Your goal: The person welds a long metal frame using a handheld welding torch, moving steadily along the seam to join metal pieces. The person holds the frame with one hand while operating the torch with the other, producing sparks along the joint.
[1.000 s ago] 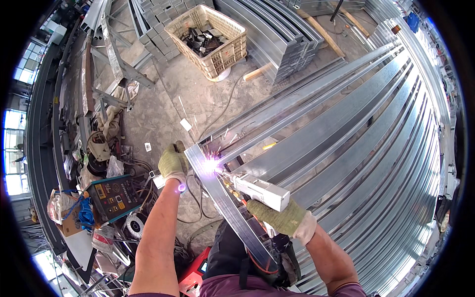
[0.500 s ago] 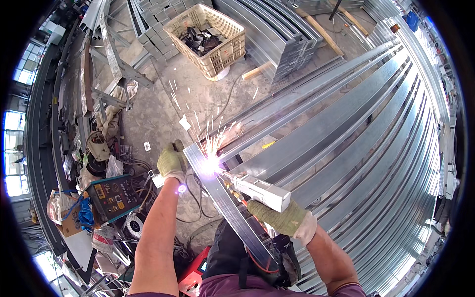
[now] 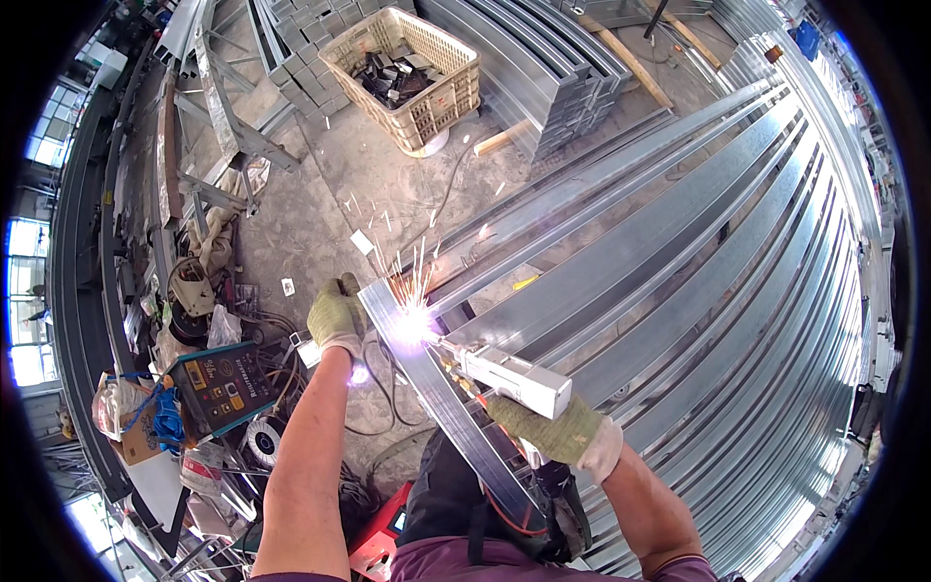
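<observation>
In a pale green work glove, my right hand (image 3: 548, 427) grips a handheld welding torch (image 3: 509, 373) with a white boxy body. Its nozzle points left at a bright purple-white arc on a galvanized steel section (image 3: 451, 412), which lies slantwise in front of me. Sparks (image 3: 412, 281) fly up from the arc. My gloved left hand (image 3: 335, 315) is closed beside the section's far left end, appearing to touch its edge. Its fingertips are turned away, so what they hold is hidden. A small white block (image 3: 308, 351) shows by that wrist.
Long parallel steel sections (image 3: 630, 262) fan across the right. Beyond stand a beige plastic crate (image 3: 427, 121) of dark metal pieces and a stack of steel profiles (image 3: 553, 87). To the left are a machine with a dark control panel (image 3: 225, 388), cables and a metal frame (image 3: 218, 107).
The sparks have a different spread, shorter and more upright near the arc. Both hands, the torch and the steel section look almost unmoved.
</observation>
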`<action>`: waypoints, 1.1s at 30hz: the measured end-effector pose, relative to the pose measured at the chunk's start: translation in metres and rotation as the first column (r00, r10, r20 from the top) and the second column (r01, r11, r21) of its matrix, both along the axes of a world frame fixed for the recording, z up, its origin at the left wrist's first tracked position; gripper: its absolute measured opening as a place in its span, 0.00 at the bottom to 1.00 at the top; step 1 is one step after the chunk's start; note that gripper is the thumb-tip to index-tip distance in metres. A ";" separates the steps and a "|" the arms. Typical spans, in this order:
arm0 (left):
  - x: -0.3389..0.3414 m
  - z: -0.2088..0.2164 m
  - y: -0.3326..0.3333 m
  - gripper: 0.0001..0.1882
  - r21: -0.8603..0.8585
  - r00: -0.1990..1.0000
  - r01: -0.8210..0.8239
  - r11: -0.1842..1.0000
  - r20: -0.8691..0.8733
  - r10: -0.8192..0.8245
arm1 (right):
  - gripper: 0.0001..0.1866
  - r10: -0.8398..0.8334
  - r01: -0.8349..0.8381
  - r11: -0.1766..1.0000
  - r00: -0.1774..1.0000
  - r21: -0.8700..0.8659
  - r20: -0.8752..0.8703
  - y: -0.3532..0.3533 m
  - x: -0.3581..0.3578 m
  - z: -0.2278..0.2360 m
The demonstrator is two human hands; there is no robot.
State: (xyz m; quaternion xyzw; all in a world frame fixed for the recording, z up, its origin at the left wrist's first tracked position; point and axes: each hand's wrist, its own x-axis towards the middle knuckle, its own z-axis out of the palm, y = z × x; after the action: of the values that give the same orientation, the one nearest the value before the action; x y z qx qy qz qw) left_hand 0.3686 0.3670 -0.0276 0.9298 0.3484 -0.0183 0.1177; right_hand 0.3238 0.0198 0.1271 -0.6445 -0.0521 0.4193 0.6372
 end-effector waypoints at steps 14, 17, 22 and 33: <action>-0.004 -0.020 0.013 0.26 -0.053 1.000 0.001 0.999 0.006 -0.001 | 0.27 0.021 -0.048 0.988 0.984 -0.148 -0.177 -0.018 -0.016 0.003; -0.003 -0.024 0.014 0.26 -0.091 1.000 -0.009 0.996 0.010 0.010 | 0.25 -0.009 -0.006 0.996 0.984 -0.088 -0.177 -0.029 -0.026 -0.009; -0.001 -0.010 0.003 0.27 -0.044 1.000 0.023 0.999 -0.002 -0.024 | 0.25 0.038 -0.046 0.992 0.997 -0.119 -0.071 -0.035 -0.030 -0.013; -0.001 -0.029 0.012 0.26 -0.083 1.000 0.008 0.997 0.030 -0.005 | 0.30 -0.026 0.025 1.000 0.988 -0.006 -0.151 -0.029 -0.036 -0.018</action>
State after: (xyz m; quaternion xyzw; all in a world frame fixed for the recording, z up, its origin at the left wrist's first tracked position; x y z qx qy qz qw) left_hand 0.3677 0.3793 -0.0565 0.9254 0.3425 -0.0193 0.1612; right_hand 0.2877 -0.0091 0.1091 -0.6128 0.0054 0.4587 0.6434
